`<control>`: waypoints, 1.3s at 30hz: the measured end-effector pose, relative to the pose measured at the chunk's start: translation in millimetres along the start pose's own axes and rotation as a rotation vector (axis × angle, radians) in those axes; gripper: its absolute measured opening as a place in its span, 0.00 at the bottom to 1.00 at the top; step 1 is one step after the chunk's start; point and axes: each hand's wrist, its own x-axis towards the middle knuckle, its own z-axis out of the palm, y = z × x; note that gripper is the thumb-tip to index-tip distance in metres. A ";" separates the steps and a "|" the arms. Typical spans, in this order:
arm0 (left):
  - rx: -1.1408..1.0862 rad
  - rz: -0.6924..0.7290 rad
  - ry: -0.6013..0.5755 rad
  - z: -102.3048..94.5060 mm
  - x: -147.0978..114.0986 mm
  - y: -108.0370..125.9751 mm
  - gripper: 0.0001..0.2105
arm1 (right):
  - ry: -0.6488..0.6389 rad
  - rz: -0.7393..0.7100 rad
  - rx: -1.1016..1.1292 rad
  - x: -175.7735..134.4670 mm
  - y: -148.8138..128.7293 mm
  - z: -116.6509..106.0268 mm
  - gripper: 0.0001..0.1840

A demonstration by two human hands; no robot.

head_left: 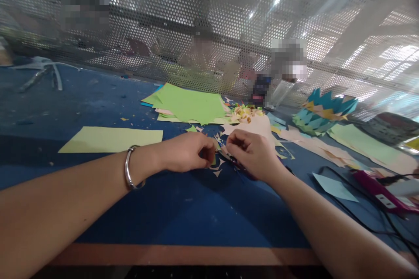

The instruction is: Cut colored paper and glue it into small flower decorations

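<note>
My left hand (188, 151), with a silver bangle (129, 168) at its wrist, is closed in a pinch. A small green paper piece (214, 159) shows at its fingertips. Just to the right, my right hand (250, 150) is also closed, thumb against fingers; what it grips, if anything, is too small to make out. Something dark and thin lies below that hand, partly hidden by it. White paper scraps (217, 173) with pointed corners are scattered between and under both hands on the blue table (196, 218).
Green paper sheets (190, 102) lie stacked beyond my hands, beside a heap of colourful folded bits (247, 113). A yellow-green sheet (111, 138) is at left. At right are a teal folded-paper basket (327, 113), a pale blue paper (335, 186) and a magenta power strip (381, 192) with black cables.
</note>
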 end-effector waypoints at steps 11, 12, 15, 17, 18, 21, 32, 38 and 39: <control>0.153 0.082 0.069 -2.3 0.6 -1.3 0.06 | -0.191 0.024 -0.167 1.9 3.1 4.2 0.06; 0.153 0.095 0.058 -1.6 0.7 -1.3 0.05 | -0.192 0.022 -0.168 1.9 2.8 4.3 0.06; 0.114 0.090 0.066 -1.1 0.4 -1.7 0.04 | -0.193 0.019 -0.173 1.5 1.1 4.7 0.06; 0.049 0.056 0.113 -1.9 0.4 -3.2 0.04 | -0.184 0.004 -0.154 0.4 -0.6 4.8 0.05; 0.008 0.039 0.141 -2.5 0.6 -4.5 0.04 | -0.171 -0.012 -0.134 -0.5 -1.6 4.6 0.05; -0.113 0.016 0.194 -4.4 2.1 -8.8 0.07 | -0.080 -0.095 -0.075 -3.6 -4.3 3.0 0.05; -0.504 -0.168 0.279 -5.3 4.2 -2.0 0.12 | 0.224 -0.386 -0.221 -10.6 -7.6 -1.6 0.05; -0.564 -0.114 0.225 -5.9 4.5 -0.8 0.04 | 0.136 -0.531 -0.300 -13.2 -7.8 -4.1 0.07; -0.585 -0.112 0.223 -6.5 4.1 0.0 0.04 | 0.113 -0.551 -0.314 -13.2 -7.7 -4.6 0.08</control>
